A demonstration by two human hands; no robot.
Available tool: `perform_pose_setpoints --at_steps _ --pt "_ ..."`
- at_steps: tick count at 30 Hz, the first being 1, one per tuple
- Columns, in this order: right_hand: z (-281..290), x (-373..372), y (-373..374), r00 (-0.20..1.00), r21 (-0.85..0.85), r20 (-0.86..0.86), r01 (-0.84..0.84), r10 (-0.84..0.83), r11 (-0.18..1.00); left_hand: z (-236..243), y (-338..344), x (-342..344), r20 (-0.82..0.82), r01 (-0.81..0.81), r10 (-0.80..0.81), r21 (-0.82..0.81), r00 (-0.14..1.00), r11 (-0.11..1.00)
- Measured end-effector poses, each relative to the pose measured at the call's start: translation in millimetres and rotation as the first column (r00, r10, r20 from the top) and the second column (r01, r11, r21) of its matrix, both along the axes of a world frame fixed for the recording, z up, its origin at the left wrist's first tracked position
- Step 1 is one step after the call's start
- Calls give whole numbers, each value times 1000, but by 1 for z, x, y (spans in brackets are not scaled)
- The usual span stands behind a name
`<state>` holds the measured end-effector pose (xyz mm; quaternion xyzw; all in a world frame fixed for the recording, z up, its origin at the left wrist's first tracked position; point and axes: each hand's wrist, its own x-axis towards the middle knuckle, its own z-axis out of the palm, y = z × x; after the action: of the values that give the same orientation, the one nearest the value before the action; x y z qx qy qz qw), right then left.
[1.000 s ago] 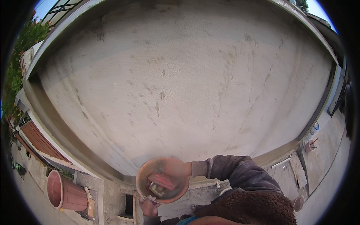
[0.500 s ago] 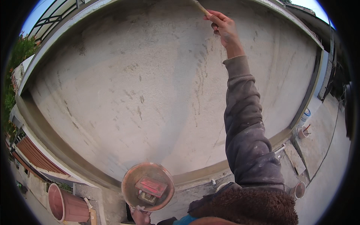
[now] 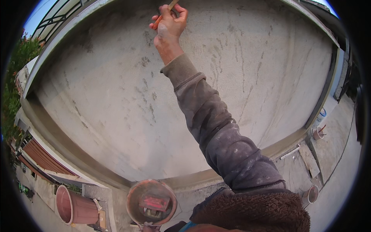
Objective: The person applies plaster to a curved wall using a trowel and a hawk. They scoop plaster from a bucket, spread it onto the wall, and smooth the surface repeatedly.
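Note:
My right hand (image 3: 170, 23) is raised high against the plastered wall (image 3: 135, 112), closed around the slim wooden handle (image 3: 172, 4) of a tool. The tool's working end lies beyond the top edge, so its kind is hidden. Low in front of me, my left hand (image 3: 150, 228) grips the near rim of a round brownish bucket (image 3: 133, 201); only some of its fingers show. Inside the bucket lies a red rectangular object (image 3: 154, 202) on top of a greyish blocky piece (image 3: 153, 213). Dark streaks and patches mark the wall's pale grey surface.
A reddish-brown plastic planter (image 3: 79, 207) lies tipped at the lower left. To the right are a white pail (image 3: 320, 117), a small pot with sticks (image 3: 319, 133), a board (image 3: 309, 159) and another small container (image 3: 312, 194). A raised border frames the wall.
My right hand has swung left along the upper wall with the wooden-handled tool. In the picture, the bucket and my left hand sit slightly lower; the view has shifted a little.

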<state>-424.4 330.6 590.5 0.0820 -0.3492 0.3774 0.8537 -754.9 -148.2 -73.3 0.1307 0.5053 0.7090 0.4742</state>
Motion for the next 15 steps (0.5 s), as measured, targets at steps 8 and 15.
perform_pose_setpoints --at_steps 8,15 --pt "-33 -47 2 541 141 775 356 -327 924 106 10 49 93 -151 152 -16 984 988" --pt "-19 301 -17 665 -216 364 741 -652 636 7 4 -72 249 213 -172 -144 953 966"
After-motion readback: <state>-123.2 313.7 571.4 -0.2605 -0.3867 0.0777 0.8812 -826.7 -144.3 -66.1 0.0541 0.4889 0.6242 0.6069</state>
